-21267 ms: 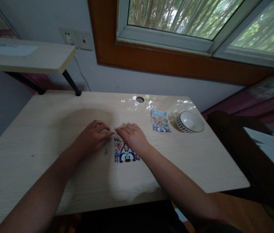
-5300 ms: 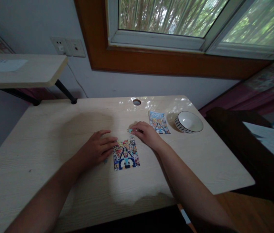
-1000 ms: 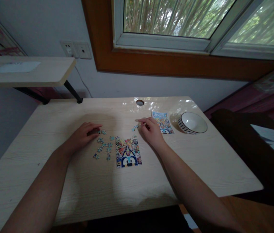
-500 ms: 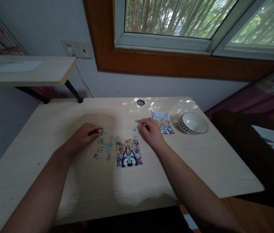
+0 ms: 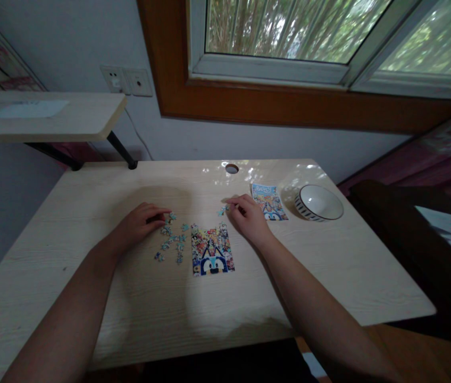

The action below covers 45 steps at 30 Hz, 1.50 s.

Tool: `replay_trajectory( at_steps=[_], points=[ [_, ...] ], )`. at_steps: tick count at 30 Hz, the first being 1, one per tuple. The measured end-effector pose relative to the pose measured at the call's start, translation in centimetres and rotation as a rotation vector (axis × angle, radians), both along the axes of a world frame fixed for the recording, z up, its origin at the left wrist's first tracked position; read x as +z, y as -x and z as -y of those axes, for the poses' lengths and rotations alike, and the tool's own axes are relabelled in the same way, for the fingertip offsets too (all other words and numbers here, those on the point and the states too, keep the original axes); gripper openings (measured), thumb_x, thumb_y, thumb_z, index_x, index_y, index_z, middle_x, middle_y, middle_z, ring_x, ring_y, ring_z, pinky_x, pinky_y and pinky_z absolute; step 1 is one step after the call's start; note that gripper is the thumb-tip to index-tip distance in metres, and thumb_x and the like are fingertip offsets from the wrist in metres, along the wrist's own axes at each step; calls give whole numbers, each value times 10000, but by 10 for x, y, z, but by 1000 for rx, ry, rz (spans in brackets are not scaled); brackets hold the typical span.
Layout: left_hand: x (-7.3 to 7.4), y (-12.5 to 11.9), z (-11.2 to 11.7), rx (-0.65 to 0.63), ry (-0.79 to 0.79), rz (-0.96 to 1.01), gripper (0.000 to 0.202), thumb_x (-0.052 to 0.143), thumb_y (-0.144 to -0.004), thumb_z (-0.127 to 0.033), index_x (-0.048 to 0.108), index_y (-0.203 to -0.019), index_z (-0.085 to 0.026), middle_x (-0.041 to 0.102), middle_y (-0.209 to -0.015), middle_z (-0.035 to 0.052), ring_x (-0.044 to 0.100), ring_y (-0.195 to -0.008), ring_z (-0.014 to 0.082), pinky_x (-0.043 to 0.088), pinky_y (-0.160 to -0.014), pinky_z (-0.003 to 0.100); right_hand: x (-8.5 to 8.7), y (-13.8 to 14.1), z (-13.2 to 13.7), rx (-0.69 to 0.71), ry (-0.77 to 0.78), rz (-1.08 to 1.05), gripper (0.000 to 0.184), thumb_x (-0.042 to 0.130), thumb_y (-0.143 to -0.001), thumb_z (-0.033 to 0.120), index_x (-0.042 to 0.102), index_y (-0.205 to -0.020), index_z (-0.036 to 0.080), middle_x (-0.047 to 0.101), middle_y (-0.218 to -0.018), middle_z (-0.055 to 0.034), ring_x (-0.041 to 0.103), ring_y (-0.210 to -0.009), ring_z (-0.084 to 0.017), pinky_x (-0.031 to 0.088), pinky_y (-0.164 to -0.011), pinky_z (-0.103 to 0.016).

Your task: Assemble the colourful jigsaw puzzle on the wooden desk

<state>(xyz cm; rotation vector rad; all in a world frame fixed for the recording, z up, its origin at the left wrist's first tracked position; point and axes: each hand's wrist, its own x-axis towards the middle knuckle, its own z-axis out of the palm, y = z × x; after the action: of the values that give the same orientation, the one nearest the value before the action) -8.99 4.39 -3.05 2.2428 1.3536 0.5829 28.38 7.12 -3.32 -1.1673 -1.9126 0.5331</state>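
Observation:
A partly assembled jigsaw puzzle (image 5: 212, 250) with a blue cartoon dog's face lies flat on the desk, its far edge uneven. Left of it are several loose puzzle pieces (image 5: 180, 246), mostly light blue. My left hand (image 5: 148, 218) rests at the far end of these, fingers stretched and thumb apart, fingertips by a blue piece (image 5: 172, 216). Beyond the puzzle's far right corner, my right hand (image 5: 248, 214) has its index finger extended over the desk. Another blue piece (image 5: 223, 210) lies beside its fingertips. I see nothing gripped in either hand.
A printed picture sheet (image 5: 269, 201) with the same dog lies behind my right hand. To its right stands a white bowl (image 5: 320, 203) with dark stripes. The desk (image 5: 329, 266) has a cable hole (image 5: 232, 168) near the wall. A raised shelf (image 5: 90, 117) overhangs the back left.
My left hand has shifted very slightly to the right, close to the blue piece. My right hand and the puzzle look the same.

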Motion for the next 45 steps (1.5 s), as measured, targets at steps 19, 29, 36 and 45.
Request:
replay_trajectory(
  at_steps=[19,29,36,45],
  points=[
    [4,-4,1,3,4,5,310,632,-977,-447,737,-1209,-271,729,-1061,44,636,-1032,242,499,-974,426,-2,0,-1,30,9,14,300,549,-911,147,767,-1101,227,669,-943,-62,641,-880,-201,510,-806,-348],
    [-2,-1,-1,-19,-8,18,320,633,-979,-465,734,-1222,-284,722,-1083,44,633,-1029,238,498,-968,411,3,2,6,85,-56,105,315,523,-951,127,734,-1165,222,659,-992,-84,639,-923,-217,541,-837,-380],
    [-3,-1,-2,-31,-13,8,304,624,-985,-465,742,-1197,-281,725,-1109,45,630,-1051,231,490,-969,390,23,22,39,485,-162,354,302,554,-1008,211,688,-1278,226,685,-1203,-113,612,-1136,-255,541,-1014,-454],
    [-3,-4,-4,-33,-17,11,325,602,-983,-504,763,-1152,-277,732,-1065,56,630,-1020,238,497,-963,406,29,-10,94,635,-126,550,723,606,-1012,437,297,-1638,249,379,-1672,-70,283,-1579,-276,282,-1295,-521]
  ],
)
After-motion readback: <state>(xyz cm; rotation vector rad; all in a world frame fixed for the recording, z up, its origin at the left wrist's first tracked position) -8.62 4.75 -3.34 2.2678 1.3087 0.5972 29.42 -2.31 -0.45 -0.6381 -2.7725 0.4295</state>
